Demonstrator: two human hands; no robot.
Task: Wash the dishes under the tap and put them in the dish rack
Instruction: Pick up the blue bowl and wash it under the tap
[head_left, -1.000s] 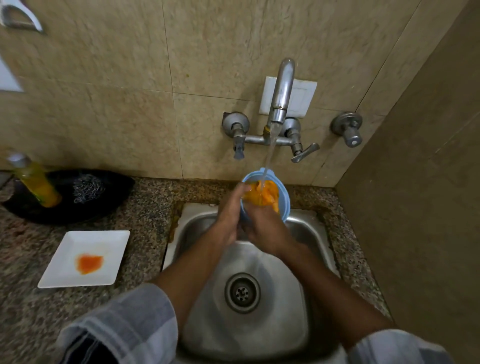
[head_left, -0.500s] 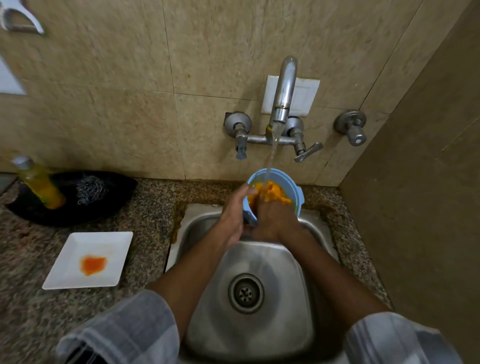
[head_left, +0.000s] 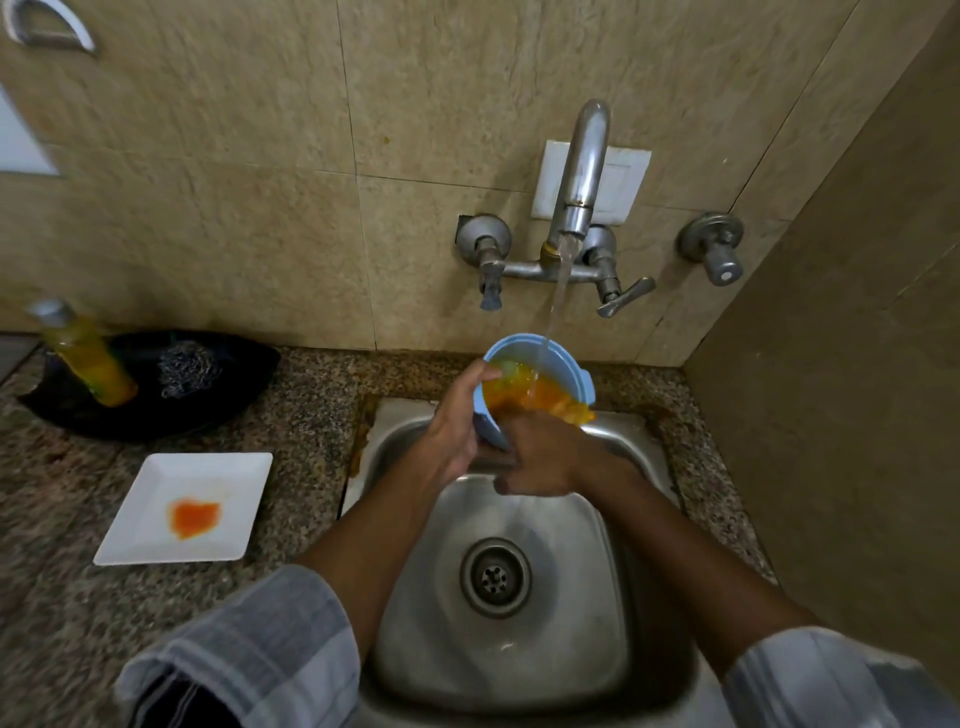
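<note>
While water runs from the tap (head_left: 577, 171) at the upper centre of the frame, the blue bowl (head_left: 550, 364) is held tilted beneath the stream above the sink (head_left: 519, 623), probably so the orange residue can flush out. The left hand (head_left: 457, 426) curls round the bowl's near-left rim to steady it, and the right hand (head_left: 540, 457) sits at its lower edge with fingers reaching inside, seemingly rubbing. At lower left a stained white plate (head_left: 156, 499) waits on the worktop (head_left: 291, 415); no dish rack shows, and no writing is legible.
</note>
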